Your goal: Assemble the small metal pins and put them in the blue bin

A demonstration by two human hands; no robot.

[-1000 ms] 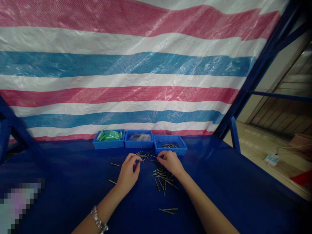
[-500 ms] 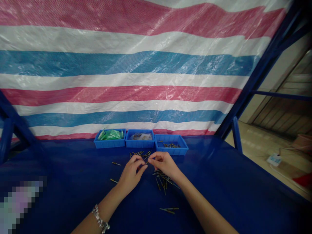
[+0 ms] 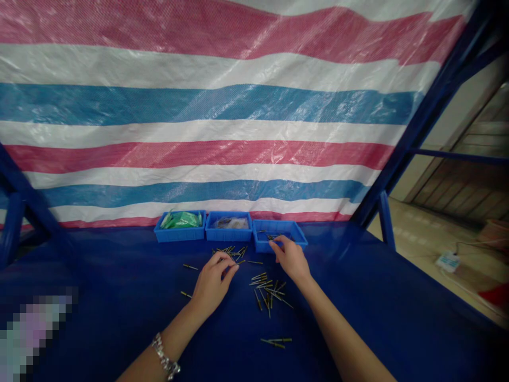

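The left hand (image 3: 212,281) is curled, fingertips drawn together close to a scatter of slim dark-tipped metal pins (image 3: 264,289) on the dark blue table cover (image 3: 119,276); whether it pinches one is hidden. The right hand (image 3: 290,260), fingertips together, reaches over the near rim of the far-right blue plastic tray (image 3: 260,245); any pin held there is too small to make out.

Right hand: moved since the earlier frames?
Yes. The right hand has moved forward to the right bin; its fingers now reach over that bin's front rim, where earlier they stopped short of it.
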